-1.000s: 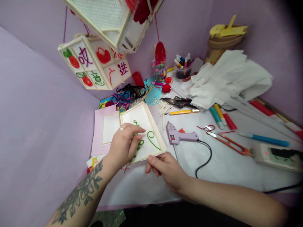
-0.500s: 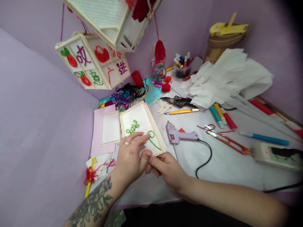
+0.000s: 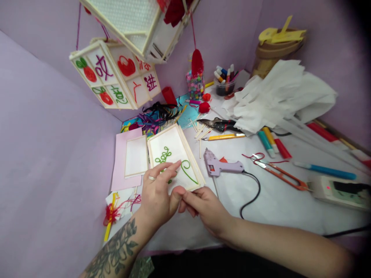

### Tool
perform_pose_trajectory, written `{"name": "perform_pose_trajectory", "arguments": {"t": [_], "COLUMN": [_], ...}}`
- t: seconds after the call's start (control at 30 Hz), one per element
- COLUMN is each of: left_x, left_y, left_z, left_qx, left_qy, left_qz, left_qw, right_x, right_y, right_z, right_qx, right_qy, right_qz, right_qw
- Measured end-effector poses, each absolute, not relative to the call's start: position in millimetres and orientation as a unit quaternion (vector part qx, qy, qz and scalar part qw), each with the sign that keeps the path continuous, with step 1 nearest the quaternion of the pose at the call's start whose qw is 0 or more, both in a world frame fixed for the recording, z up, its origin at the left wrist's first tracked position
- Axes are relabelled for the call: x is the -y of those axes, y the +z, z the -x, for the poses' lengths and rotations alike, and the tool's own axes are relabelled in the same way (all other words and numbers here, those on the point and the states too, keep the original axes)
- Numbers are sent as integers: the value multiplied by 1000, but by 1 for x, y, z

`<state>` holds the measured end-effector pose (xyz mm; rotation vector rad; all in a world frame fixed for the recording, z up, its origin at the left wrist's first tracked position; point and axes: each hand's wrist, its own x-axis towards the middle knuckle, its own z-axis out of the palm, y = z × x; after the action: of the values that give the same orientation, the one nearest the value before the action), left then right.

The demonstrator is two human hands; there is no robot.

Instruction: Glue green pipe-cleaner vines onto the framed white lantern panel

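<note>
My left hand [image 3: 158,191], with a ring on one finger, hovers over the near part of a wooden-framed white panel [image 3: 162,143]. Its fingers are stretched out and apart, and its thumb meets the thumb of my right hand [image 3: 207,208]. That right hand is closed in a pinch at the panel's near corner; whatever lies between its fingertips is hidden. On the white face, a curled green cord [image 3: 189,178] lies right of my left fingertips. A looped green leaf shape [image 3: 163,155] sits further up, partly covered by my fingers.
Right of the panel lie a lilac glue gun [image 3: 222,164], a yellow craft knife [image 3: 223,137], pliers [image 3: 218,124] and orange-handled snips [image 3: 285,173]. White sheets [image 3: 284,96] are heaped at the back. Painted lanterns [image 3: 116,75] hang at the upper left. A smaller panel [image 3: 136,156] rests on pink paper.
My left fingers have drawn back slightly to the left from the green curl, which shows more fully and looks looser. My right hand has stayed at the corner.
</note>
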<state>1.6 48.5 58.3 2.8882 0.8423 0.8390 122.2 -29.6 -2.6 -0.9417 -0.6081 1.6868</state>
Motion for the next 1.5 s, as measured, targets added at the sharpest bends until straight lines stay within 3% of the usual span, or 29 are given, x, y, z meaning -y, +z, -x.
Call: {"name": "perform_pose_trajectory", "arguments": {"t": [0.63, 1.03, 1.5], "left_x": [-51, -50, -53], "left_y": [59, 63, 62], "left_z": [-11, -9, -9], "left_qx": [-290, -242, -237], "left_qy": [153, 205, 185], "left_qz": [-944, -948, -952], "left_qw": [31, -12, 50], "right_x": [30, 30, 31], "right_y": [-5, -11, -11], "right_z": [-121, -120, -117], "right_qx": [257, 269, 245], "right_qy": [703, 700, 711], "right_qz": [390, 368, 400], "right_qw": [536, 549, 525]}}
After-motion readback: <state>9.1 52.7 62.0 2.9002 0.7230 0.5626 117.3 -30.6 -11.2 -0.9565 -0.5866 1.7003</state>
